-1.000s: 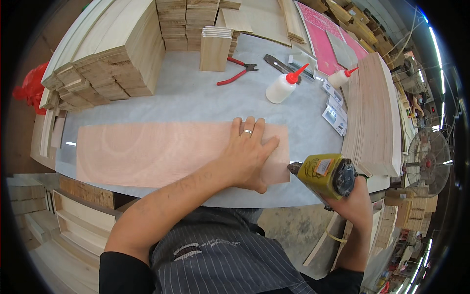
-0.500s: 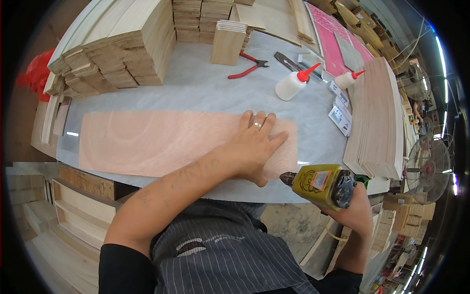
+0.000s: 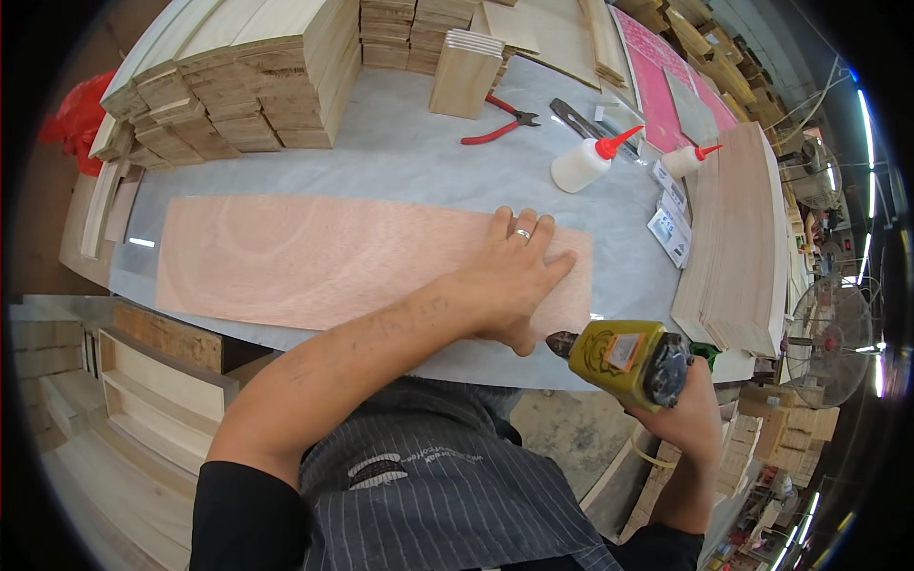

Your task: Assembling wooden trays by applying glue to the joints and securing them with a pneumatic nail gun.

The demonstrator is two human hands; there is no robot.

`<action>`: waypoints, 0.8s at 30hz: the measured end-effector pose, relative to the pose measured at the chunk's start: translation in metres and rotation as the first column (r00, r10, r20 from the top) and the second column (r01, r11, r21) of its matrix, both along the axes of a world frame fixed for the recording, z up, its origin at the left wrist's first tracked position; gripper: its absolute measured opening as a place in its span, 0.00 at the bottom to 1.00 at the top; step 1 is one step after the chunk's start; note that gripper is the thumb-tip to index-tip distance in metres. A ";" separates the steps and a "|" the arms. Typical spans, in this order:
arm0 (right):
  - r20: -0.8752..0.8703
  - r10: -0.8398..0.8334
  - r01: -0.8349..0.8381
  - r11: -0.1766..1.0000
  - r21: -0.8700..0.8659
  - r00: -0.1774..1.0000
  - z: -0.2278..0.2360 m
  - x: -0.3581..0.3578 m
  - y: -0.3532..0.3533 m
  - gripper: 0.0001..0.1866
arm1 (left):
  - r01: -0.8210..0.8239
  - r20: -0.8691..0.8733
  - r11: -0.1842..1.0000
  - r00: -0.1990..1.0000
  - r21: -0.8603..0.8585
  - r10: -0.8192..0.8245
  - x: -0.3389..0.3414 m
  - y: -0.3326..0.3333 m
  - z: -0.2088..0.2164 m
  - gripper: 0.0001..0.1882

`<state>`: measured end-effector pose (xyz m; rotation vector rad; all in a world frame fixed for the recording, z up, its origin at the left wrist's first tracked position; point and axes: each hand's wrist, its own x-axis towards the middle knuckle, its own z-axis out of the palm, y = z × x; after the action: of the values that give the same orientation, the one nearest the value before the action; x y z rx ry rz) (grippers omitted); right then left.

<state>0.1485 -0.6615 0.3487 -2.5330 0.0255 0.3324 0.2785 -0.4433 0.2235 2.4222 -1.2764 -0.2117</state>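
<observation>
"Gripped what, at lower right?"

"Closed the right hand point(image 3: 693, 409) around an olive-yellow power tool point(image 3: 609, 354), pointing its dark nose point(image 3: 560, 344) leftward."

"And nearer the centre?"

"Pressed the open left hand point(image 3: 509, 285), with fingers spread, onto the right part of a thin wooden panel point(image 3: 314, 252) lying flat across the middle of the frame, on the grey worktop point(image 3: 409, 152)."

"Got how far, in your judgement?"

"Seemingly got as far as lining up: laid out the panel, steadied it, brought the nose to its near edge by the right corner. Could not tell whether touching. Probably left the tool's own work undone there; saw no fastener in the visible face."

"Noticed anything farther off?"

"Saw two red-tipped white bottles point(image 3: 581, 167) right of upper centre, then red-handled pliers point(image 3: 517, 119), then stacked boards point(image 3: 214, 90) at upper left, all out of hand."

"Differed how from a second earlier?"

"Aimed just beyond the panel's right end then; met the near edge line now, short of that end. Kept the left hand on much the same part. Shifted the view too, placing panel and bottles higher in the frame."
</observation>
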 end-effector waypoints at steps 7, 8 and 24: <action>0.053 -0.004 0.006 0.999 -0.040 0.999 0.010 -0.001 0.017 0.17 | -0.043 0.040 0.994 0.998 0.096 0.039 -0.002 0.075 0.006 0.59; 0.111 -0.026 0.022 0.999 0.038 0.993 0.015 -0.001 0.026 0.17 | -0.081 0.043 0.987 0.996 0.137 0.076 -0.003 0.099 0.009 0.61; -0.026 -0.174 0.171 0.982 -0.074 0.984 0.013 -0.011 0.018 0.23 | -0.109 0.069 0.993 0.992 0.053 0.105 -0.007 0.125 0.000 0.59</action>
<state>0.1374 -0.6434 0.3620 -2.5739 0.2724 0.3075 0.2715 -0.3185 0.2235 2.5571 -1.1790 -0.1398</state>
